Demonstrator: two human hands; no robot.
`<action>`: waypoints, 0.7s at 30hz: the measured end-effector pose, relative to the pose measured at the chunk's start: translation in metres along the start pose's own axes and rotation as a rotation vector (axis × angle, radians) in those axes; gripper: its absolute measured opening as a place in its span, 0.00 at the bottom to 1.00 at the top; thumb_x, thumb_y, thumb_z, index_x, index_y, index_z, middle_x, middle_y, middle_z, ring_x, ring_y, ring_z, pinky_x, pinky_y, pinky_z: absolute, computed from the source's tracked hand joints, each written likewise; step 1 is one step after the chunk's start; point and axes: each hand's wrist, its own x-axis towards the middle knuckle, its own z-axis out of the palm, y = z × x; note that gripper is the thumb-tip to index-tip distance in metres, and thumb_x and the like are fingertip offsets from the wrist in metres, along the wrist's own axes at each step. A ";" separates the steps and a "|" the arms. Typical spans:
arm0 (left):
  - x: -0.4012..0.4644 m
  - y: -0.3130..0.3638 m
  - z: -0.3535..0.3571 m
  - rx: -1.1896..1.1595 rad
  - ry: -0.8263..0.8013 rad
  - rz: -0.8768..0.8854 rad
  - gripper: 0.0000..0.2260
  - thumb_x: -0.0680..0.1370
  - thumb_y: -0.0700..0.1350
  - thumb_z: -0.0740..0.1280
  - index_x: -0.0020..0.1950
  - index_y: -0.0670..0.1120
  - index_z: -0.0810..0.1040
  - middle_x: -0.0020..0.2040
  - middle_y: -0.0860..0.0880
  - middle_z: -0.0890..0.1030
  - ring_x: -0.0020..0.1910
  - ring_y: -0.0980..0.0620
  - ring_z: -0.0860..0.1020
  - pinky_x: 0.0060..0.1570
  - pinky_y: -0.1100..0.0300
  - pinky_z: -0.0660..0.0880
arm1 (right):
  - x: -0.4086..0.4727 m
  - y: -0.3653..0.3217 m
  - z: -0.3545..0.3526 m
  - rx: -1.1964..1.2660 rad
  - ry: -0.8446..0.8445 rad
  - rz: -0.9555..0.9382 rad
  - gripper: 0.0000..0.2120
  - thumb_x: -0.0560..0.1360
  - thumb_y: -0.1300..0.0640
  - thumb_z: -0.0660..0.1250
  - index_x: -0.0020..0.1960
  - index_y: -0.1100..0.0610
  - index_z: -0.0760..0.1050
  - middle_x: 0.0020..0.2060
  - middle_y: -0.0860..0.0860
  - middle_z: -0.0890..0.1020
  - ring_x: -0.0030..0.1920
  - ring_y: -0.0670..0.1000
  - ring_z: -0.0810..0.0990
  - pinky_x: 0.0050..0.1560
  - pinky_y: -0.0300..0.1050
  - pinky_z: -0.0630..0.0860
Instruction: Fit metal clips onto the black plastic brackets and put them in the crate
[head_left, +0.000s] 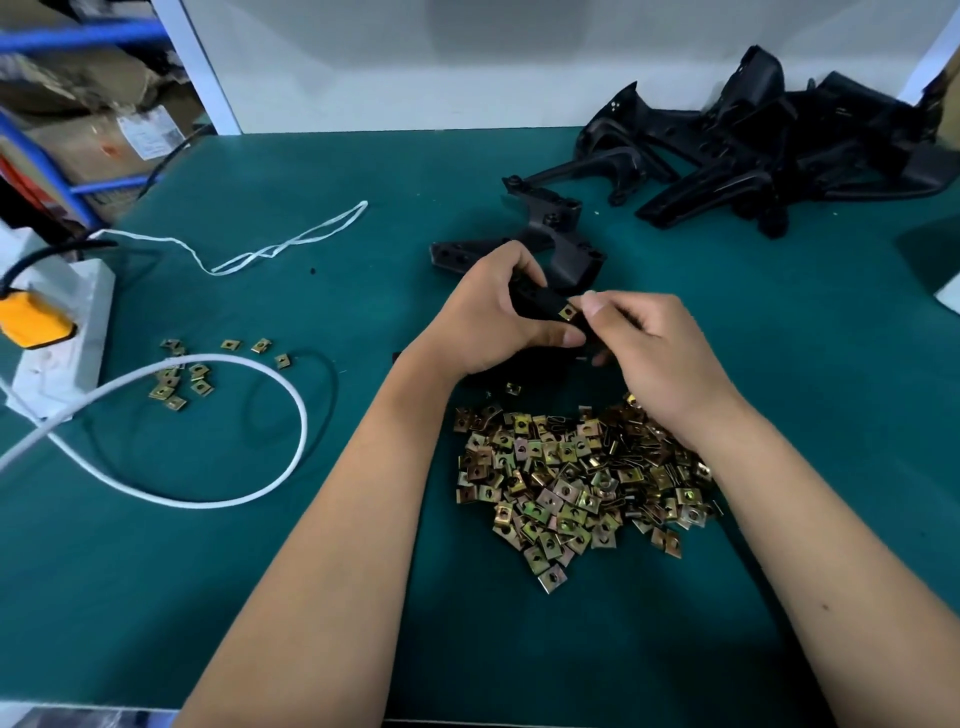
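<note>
Your left hand (493, 317) was curled round a black plastic bracket (540, 304), thumb laid along its near edge, holding it just above the green mat (363, 218) at centre. Your right hand (660, 353) met it from the right, fingers curled, thumb and forefinger tip pressed vs. the bracket's end right beside a metal clip (567, 312) seated there. Couldn't tell whether those fingers pinched the clip itself or the plastic next to it. Hands were together on the one part.

Directly under your wrists, nearer you, lay the big pile of loose clips (576, 478), brass-coloured, spread on the mat. A second bracket (545, 234) lay flat just beyond your hands. Further back at the right, a heap of brackets (753, 150) sat vs. the white wall.

To the left, well apart, a small scatter of clips (182, 374) lay by a white cable loop (291, 400), w/ a white power strip (67, 322) and yellow plug (31, 317) at the mat's left edge. A white string (291, 241) trailed across the back left.
</note>
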 end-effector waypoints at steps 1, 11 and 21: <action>0.000 -0.002 -0.003 0.001 0.033 -0.013 0.25 0.65 0.51 0.84 0.51 0.47 0.74 0.45 0.57 0.76 0.41 0.69 0.72 0.39 0.72 0.67 | 0.001 0.001 0.001 0.012 0.012 0.007 0.15 0.85 0.49 0.61 0.52 0.55 0.85 0.42 0.55 0.85 0.43 0.50 0.82 0.39 0.34 0.76; -0.003 -0.019 -0.026 -0.060 0.310 -0.081 0.24 0.71 0.47 0.80 0.58 0.47 0.70 0.52 0.51 0.77 0.50 0.54 0.77 0.52 0.62 0.75 | 0.004 -0.006 0.025 -0.488 -0.319 -0.293 0.08 0.76 0.51 0.75 0.55 0.49 0.84 0.47 0.45 0.79 0.48 0.45 0.76 0.50 0.44 0.73; -0.003 -0.014 -0.021 -0.013 0.262 -0.076 0.25 0.67 0.49 0.83 0.58 0.47 0.75 0.54 0.45 0.82 0.52 0.43 0.82 0.57 0.41 0.78 | -0.003 -0.006 0.004 -0.172 -0.097 -0.246 0.08 0.79 0.62 0.72 0.56 0.53 0.84 0.48 0.43 0.84 0.51 0.41 0.81 0.53 0.32 0.75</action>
